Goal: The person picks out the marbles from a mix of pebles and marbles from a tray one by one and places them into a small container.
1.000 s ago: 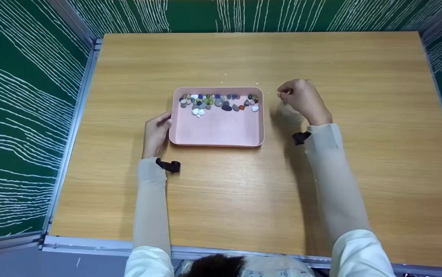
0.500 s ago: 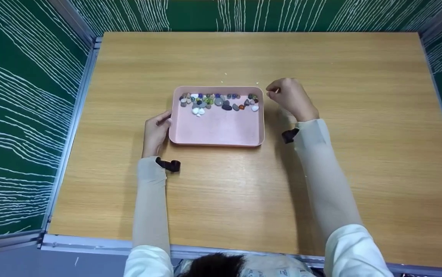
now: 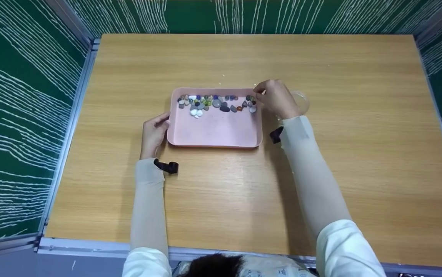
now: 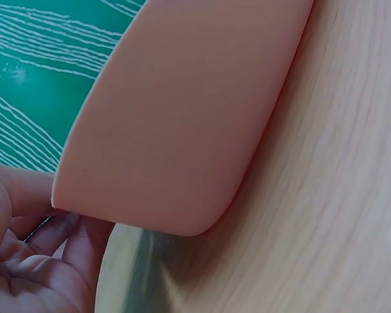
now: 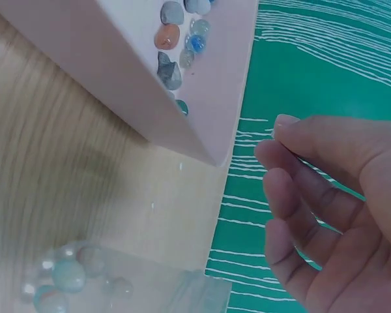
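Observation:
A pink rectangular tray (image 3: 215,130) lies on the wooden table, with several pebbles and glass beads (image 3: 207,103) gathered along its far side. At the tray's left wall, my left hand (image 3: 153,136) grips the edge; in the left wrist view its fingers reach round the corner of the tray (image 4: 176,117). My right hand (image 3: 278,98) is over the tray's far right corner. Its thumb and forefinger tips meet in the right wrist view, and whether something tiny sits between them cannot be made out. A clear round container (image 5: 156,287) holding glass marbles (image 5: 68,275) stands below that hand.
Small white bits (image 3: 223,75) lie scattered on the table (image 3: 221,192) beyond the tray. Green panels with white lines (image 3: 13,127) border the table at the back and both sides.
My right hand has moved left from above the clear container to the tray's far right corner, uncovering the container. The left hand stays at the tray's left side.

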The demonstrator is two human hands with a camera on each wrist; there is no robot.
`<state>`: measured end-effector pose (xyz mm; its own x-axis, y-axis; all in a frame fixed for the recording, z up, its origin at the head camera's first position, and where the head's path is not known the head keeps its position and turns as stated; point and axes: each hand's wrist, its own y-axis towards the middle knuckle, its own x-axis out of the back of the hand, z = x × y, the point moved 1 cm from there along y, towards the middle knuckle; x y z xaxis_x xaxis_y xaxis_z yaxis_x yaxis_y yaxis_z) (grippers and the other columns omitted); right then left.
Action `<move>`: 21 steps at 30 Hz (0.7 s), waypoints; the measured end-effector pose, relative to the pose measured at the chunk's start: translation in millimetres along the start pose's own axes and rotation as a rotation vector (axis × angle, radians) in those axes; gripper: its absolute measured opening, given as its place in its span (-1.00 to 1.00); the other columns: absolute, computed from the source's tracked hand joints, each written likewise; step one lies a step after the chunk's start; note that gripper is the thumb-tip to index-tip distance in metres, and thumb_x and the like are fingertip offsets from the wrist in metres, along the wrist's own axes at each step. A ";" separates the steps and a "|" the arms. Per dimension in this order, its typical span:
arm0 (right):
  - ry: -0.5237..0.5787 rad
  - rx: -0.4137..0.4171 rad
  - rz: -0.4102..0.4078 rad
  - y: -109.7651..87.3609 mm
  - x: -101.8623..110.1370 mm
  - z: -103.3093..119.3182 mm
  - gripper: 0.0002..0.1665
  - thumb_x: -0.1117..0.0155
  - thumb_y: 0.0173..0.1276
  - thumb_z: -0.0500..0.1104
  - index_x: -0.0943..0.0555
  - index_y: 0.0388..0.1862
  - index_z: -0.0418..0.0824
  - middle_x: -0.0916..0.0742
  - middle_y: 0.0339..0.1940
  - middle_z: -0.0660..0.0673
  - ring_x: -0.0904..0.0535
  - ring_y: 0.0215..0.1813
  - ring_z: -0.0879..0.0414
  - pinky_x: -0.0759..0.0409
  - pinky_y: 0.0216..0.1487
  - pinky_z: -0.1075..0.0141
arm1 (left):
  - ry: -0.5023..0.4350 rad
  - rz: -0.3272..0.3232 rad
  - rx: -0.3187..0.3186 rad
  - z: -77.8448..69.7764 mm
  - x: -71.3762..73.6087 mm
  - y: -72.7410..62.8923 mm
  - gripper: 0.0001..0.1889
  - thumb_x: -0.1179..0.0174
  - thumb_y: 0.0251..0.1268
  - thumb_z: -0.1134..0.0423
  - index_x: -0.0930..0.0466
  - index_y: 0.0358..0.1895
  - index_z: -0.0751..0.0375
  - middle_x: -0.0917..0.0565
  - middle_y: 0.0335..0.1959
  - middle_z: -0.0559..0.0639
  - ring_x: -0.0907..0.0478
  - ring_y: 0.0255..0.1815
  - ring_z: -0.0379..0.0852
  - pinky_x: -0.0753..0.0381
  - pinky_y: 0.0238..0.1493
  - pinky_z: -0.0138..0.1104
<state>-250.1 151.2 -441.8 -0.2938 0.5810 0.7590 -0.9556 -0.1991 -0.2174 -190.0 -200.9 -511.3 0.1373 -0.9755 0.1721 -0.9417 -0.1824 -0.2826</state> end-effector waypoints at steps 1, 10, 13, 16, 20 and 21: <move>0.000 0.000 0.006 0.9 -0.8 0.8 -0.71 -0.16 0.39 -0.24 -0.65 0.04 -0.29 -0.71 0.01 -0.23 -0.60 -0.13 -0.02 -0.61 -0.24 0.25 | 0.005 -0.004 0.005 0.1 0.3 -0.1 -0.63 -0.07 0.30 0.50 -0.52 0.18 0.36 -0.52 0.26 0.21 -0.43 0.33 -0.01 -0.45 0.32 -0.35; -0.043 -0.014 0.048 5.6 -7.7 3.5 -0.69 -0.17 0.39 -0.24 -0.63 0.06 -0.29 -0.70 0.06 -0.25 -0.62 -0.01 -0.06 -0.66 -0.02 0.18 | 0.042 -0.001 0.016 0.9 0.7 -0.8 -0.63 -0.08 0.31 0.47 -0.52 0.19 0.33 -0.50 0.28 0.18 -0.40 0.35 -0.02 -0.42 0.34 -0.36; -0.065 -0.003 0.059 7.6 -11.0 2.9 -0.68 -0.17 0.38 -0.26 -0.62 0.08 -0.29 -0.69 0.10 -0.25 -0.62 0.06 -0.07 -0.65 0.07 0.18 | 0.045 -0.009 0.011 0.4 0.9 -1.2 -0.62 -0.08 0.31 0.48 -0.52 0.18 0.33 -0.51 0.27 0.17 -0.40 0.35 -0.02 -0.42 0.34 -0.35; -0.110 0.034 0.045 10.6 -14.5 2.3 -0.69 -0.17 0.36 -0.30 -0.64 0.05 -0.31 -0.69 0.08 -0.26 -0.63 0.07 -0.09 -0.64 0.10 0.16 | 0.053 -0.013 0.004 -1.0 0.6 -1.9 -0.63 -0.08 0.30 0.47 -0.53 0.18 0.33 -0.52 0.27 0.18 -0.40 0.35 -0.02 -0.42 0.34 -0.34; -0.182 0.073 0.008 14.1 -19.8 1.0 -0.73 -0.16 0.33 -0.34 -0.67 -0.03 -0.33 -0.73 0.00 -0.27 -0.66 -0.01 -0.10 -0.65 0.06 0.12 | 0.070 -0.011 -0.003 -1.4 -0.2 -2.4 -0.63 -0.08 0.30 0.47 -0.53 0.18 0.32 -0.52 0.27 0.17 -0.40 0.35 -0.02 -0.41 0.35 -0.33; -0.195 0.072 0.001 14.6 -21.0 0.8 -0.74 -0.17 0.33 -0.34 -0.69 -0.05 -0.33 -0.73 -0.02 -0.26 -0.66 -0.03 -0.10 -0.66 0.03 0.11 | 0.074 -0.009 -0.002 -1.4 -0.4 -2.5 -0.62 -0.08 0.30 0.46 -0.53 0.18 0.31 -0.51 0.27 0.17 -0.39 0.36 -0.02 -0.41 0.36 -0.33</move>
<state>-257.8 135.4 -460.5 -0.2776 0.4185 0.8648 -0.9490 -0.2595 -0.1790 -188.1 -199.9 -509.3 0.1226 -0.9620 0.2438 -0.9414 -0.1905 -0.2784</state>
